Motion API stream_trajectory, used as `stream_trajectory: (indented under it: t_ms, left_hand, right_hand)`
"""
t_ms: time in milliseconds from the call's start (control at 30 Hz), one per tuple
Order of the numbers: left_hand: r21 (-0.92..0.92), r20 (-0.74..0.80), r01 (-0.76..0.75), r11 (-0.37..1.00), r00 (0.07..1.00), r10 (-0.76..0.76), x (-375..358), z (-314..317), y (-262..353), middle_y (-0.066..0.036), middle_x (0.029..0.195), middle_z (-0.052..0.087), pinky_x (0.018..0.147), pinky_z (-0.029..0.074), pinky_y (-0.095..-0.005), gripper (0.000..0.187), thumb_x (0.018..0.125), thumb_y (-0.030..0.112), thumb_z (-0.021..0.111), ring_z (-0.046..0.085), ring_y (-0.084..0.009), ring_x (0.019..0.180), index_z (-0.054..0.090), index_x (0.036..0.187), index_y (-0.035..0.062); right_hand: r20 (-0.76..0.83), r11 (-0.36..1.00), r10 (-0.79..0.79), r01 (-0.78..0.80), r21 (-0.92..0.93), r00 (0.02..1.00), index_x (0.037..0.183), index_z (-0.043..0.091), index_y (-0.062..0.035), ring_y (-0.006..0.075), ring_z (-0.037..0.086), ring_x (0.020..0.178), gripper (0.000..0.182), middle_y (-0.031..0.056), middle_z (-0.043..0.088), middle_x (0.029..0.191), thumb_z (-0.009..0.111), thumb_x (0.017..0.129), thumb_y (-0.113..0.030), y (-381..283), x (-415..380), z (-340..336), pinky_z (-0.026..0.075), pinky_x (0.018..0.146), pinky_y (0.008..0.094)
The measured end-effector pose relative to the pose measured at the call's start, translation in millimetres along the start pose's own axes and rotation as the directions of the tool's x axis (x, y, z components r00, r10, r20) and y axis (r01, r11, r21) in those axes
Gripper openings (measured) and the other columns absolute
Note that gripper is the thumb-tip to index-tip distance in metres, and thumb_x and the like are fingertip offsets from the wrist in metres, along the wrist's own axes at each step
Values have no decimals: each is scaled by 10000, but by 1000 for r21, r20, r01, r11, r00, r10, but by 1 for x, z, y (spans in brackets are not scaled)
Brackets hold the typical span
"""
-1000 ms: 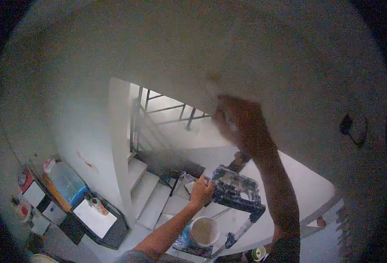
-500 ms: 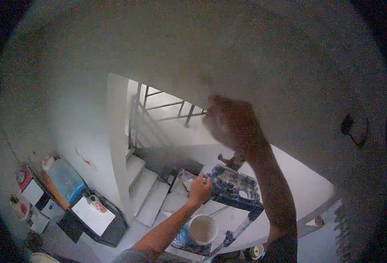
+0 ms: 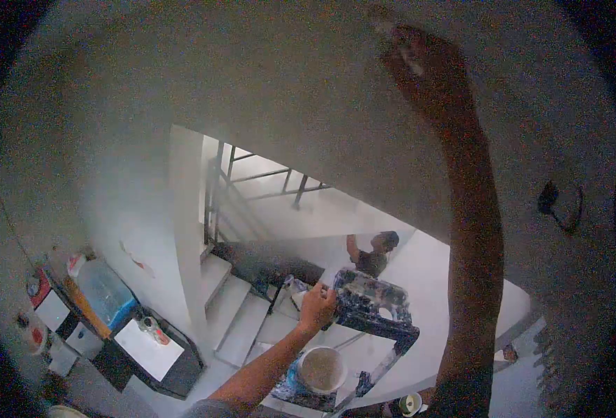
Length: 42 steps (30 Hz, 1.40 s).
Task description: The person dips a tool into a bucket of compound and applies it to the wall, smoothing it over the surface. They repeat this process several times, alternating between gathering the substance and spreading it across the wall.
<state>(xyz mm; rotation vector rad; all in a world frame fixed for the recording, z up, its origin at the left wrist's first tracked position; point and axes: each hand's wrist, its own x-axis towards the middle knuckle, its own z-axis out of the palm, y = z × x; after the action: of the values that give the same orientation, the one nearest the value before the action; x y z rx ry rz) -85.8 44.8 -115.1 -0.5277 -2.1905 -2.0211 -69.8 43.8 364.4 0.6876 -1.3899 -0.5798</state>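
Note:
My left hand is closed at the left edge of the paint-spattered ladder top, near a pale rag-like item; what it grips is too small to make out. High up at the right, my right hand is raised against the grey sloping surface. Its fingers are curled and blurred, and something whitish shows among them, too unclear to name. Below the ladder top, a white bucket with beige contents stands on a lower, stained part of the ladder.
Another person is below, behind the ladder. White stairs and a dark metal railing lie beyond. At lower left are a blue-tinted container and a white sheet. A dark cable protrudes at right.
My right hand has moved up and slightly right along the grey surface. The other person now shows more clearly, with an arm raised. My left hand has stayed at the ladder top.

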Motion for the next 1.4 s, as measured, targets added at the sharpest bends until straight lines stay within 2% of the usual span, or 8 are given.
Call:
stream_trajectory:
  t_ms: [67,133,567,633,833,933,1167,1400]
  left_hand:
    - [1,2,17,1000,1000,-17,-2,0,-1,-236,778,649,718,486,-469,309,835,278,548,632,-400,755,581,892,-24]
    - [1,-14,0,1000,1000,0,-3,3,-3,-234,779,651,713,483,-471,313,832,283,548,632,-401,751,580,893,-22]
    - [80,-16,-3,997,1000,4,-6,-5,14,-271,778,625,707,463,-497,342,831,302,536,609,-437,772,560,918,-28]
    - [-55,70,90,994,994,-86,-9,-15,27,-264,755,621,701,464,-492,354,829,299,553,611,-433,770,541,955,-31]
    - [34,-11,-88,995,996,89,-6,-4,4,-253,713,617,657,469,-498,395,827,283,581,614,-433,726,490,1029,-44]
    - [58,-49,-87,994,995,90,-5,-2,4,-249,683,615,644,470,-502,393,830,287,584,611,-437,694,493,1020,-45]
    - [61,-36,-169,984,985,171,-3,-1,-2,-255,723,627,681,470,-502,354,840,286,576,611,-439,744,508,1008,-18]
    - [8,25,8,1000,1000,-8,-4,1,-3,-258,725,624,672,472,-503,327,846,270,569,611,-445,747,511,1000,-13]
  right_hand:
    - [-28,998,-27,25,-58,999,986,638,-57,307,643,672,261,155,660,810,657,810,-249,-7,0,-4,513,669,384]
    - [446,896,150,-312,316,882,908,635,-43,324,634,658,220,176,642,767,656,804,-236,-35,12,-26,506,671,397]
    - [71,966,-46,26,256,996,885,612,-23,372,615,700,285,180,625,764,634,817,-298,-43,12,3,494,685,439]
    - [614,944,90,-264,197,784,988,613,-14,370,613,760,338,189,633,803,630,825,-309,-62,35,-24,494,734,447]
    - [37,998,50,-49,-30,998,944,602,-24,380,607,746,315,189,626,746,649,808,-304,-22,19,14,485,715,463]
    - [427,953,36,-160,258,904,960,596,-30,372,614,757,299,187,634,788,647,815,-286,-42,16,3,486,719,459]
    - [183,974,36,-75,214,982,952,573,-41,384,607,770,283,174,638,812,649,816,-278,-13,30,9,477,732,459]
    - [460,937,13,-171,304,888,962,561,-34,374,599,770,275,192,629,855,629,834,-266,-45,28,-23,472,759,460]
